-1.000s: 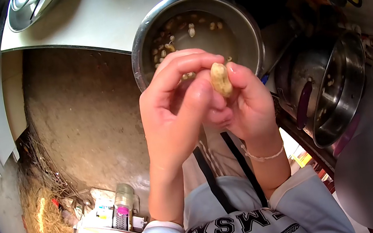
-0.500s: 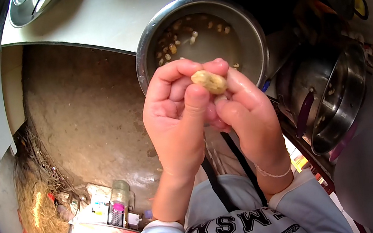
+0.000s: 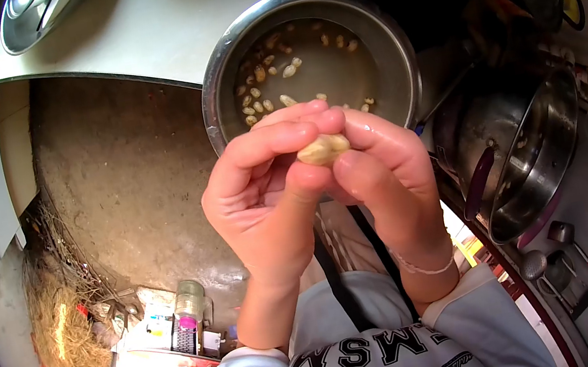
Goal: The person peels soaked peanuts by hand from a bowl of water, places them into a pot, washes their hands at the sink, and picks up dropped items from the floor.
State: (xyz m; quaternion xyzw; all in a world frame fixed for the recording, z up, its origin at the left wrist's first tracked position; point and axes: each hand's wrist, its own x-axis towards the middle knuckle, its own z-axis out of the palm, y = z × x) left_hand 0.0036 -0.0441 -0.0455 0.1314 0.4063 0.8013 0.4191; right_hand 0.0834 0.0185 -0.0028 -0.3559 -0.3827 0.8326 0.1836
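Note:
A wet peanut in its shell is pinched between my two hands, in front of the near rim of a metal basin. My left hand grips its left end between thumb and fingers. On the other end press the thumb and fingers of my right hand, which has a thin band at the wrist. Behind them, the steel basin holds cloudy water with several peanuts in it. My fingertips hide part of the basin's near side.
A pale counter lies beyond the basin, with a metal bowl at its far left. To the right stands a large metal pan; ladles hang below it. A straw broom is at lower left.
The peanut has turned from slanted to nearly level and moved slightly lower, and both hands now pinch it from either end. Hanging ladles have come into view at the right.

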